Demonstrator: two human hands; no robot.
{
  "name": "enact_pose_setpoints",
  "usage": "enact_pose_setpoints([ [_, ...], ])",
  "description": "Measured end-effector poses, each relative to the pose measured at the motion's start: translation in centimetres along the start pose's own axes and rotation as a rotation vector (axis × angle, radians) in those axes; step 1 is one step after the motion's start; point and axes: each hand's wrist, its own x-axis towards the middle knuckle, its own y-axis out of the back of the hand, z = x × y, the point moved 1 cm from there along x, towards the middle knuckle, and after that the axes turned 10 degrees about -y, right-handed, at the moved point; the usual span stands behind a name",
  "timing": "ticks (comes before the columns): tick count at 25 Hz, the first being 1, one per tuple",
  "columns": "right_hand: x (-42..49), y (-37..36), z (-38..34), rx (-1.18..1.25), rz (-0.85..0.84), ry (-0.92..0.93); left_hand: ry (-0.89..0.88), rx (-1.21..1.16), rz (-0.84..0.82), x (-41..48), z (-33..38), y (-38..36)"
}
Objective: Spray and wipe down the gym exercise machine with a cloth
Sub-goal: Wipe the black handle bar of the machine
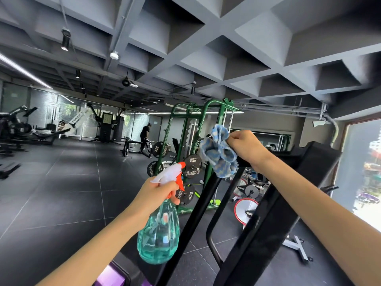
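My left hand grips the neck of a teal spray bottle with a white head and an orange trigger and nozzle, pointed up and right. My right hand holds a bunched blue and white cloth against the top of a slanted black bar of the exercise machine. A thicker black frame member of the same machine runs below my right forearm.
A green rack with black weight plates stands just behind the machine. White-wheeled spin bikes sit at the right near a window. A person bends over equipment further back. Dark tiled floor spreads to the left.
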Motion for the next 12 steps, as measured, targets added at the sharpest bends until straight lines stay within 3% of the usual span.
enact_pose_setpoints([
  [5, 0.7, 1.4, -0.3, 0.386, -0.172, -0.275, 0.029, 0.010, 0.020, 0.3, 0.2, -0.1],
  [12, -0.3, 4.0, -0.8, 0.614, -0.290, -0.278, -0.036, -0.006, -0.027, 0.1, 0.8, -1.1],
])
